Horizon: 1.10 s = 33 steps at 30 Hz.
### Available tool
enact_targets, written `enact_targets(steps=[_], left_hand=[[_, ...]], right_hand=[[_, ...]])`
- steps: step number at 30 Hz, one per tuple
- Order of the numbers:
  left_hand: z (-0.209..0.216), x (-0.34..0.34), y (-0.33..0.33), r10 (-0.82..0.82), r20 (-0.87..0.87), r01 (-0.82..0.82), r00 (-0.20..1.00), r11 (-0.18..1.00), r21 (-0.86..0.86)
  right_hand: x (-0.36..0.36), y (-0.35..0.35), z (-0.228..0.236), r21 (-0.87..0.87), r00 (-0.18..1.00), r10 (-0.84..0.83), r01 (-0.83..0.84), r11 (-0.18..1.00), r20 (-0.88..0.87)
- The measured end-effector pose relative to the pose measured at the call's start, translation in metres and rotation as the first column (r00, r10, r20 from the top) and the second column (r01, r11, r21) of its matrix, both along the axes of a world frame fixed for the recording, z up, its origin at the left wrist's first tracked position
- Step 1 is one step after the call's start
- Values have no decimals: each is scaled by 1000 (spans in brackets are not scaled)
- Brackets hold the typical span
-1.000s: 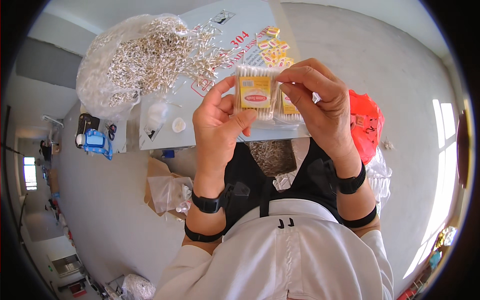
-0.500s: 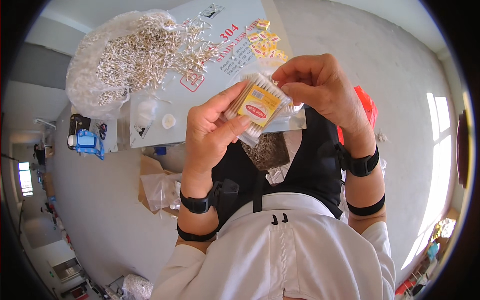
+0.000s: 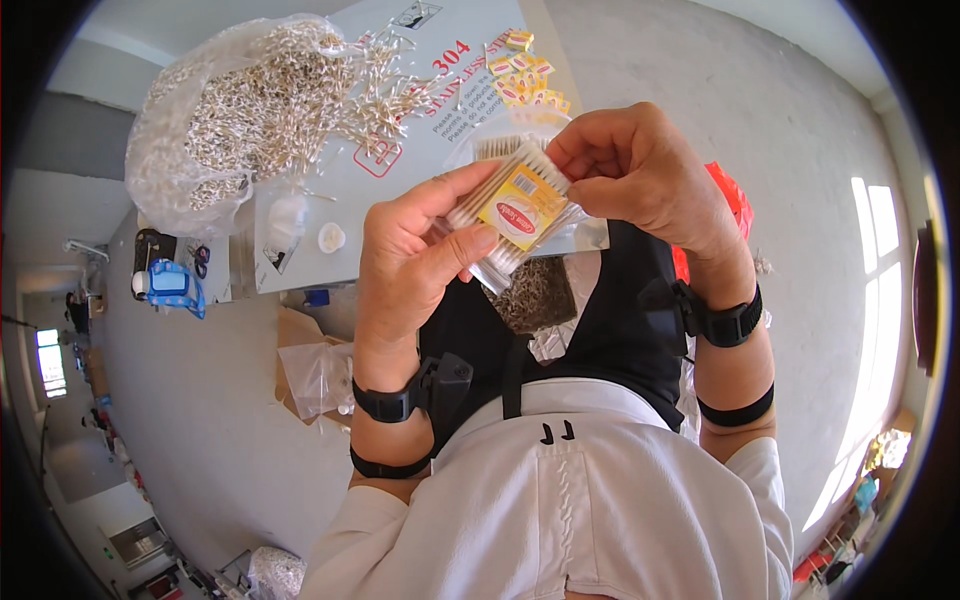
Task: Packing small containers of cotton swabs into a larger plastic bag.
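A small clear plastic bag of cotton swabs with a yellow and red label card is held up over the table's near edge. My left hand is closed on its left side, the thumb lying across the lower front. At its upper right edge, my right hand is closed in a pinch; its fingertips partly hide what they grip there. Just behind the bag, more swabs in clear plastic show in part. Below, between my legs, sits a block-like mass of brownish swabs.
On the table a large clear bag spills loose swabs. Small yellow label cards lie at the far right. A round white tub, scissors and a blue packet are leftward. An open cardboard box stands below.
The held bag has tilted slightly in my hands, and my right fingers have shifted along its upper right edge. More of the swabs behind it now show. The whole view has moved a little.
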<state>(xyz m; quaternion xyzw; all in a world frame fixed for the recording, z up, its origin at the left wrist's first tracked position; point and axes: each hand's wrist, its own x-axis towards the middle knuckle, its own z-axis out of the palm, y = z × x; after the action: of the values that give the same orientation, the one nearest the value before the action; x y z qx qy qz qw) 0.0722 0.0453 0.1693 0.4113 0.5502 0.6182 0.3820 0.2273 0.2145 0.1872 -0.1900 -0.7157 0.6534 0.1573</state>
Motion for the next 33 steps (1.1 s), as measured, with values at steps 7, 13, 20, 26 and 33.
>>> enact_targets(steps=[7, 13, 20, 26, 33], left_hand=[[1, -5, 2, -28, -23, 27, 999, 999, -23], [0, -3, 5, 17, 17, -17, 1000, 999, -35], [-3, 5, 10, 61, 106, -64, 993, 998, 24], [-7, 13, 14, 163, 75, -166, 984, 985, 37], [-11, 13, 17, 175, 140, -192, 975, 974, 118]], right_hand=[[-1, 1, 0, 23, 997, 51, -53, 998, 57], [-2, 0, 1, 86, 994, 61, -68, 994, 86], [1, 2, -5, -58, 996, -39, 44, 997, 83], [1, -2, -9, -50, 996, -79, 82, 995, 47], [1, 0, -6, -14, 996, -55, 56, 998, 73]])
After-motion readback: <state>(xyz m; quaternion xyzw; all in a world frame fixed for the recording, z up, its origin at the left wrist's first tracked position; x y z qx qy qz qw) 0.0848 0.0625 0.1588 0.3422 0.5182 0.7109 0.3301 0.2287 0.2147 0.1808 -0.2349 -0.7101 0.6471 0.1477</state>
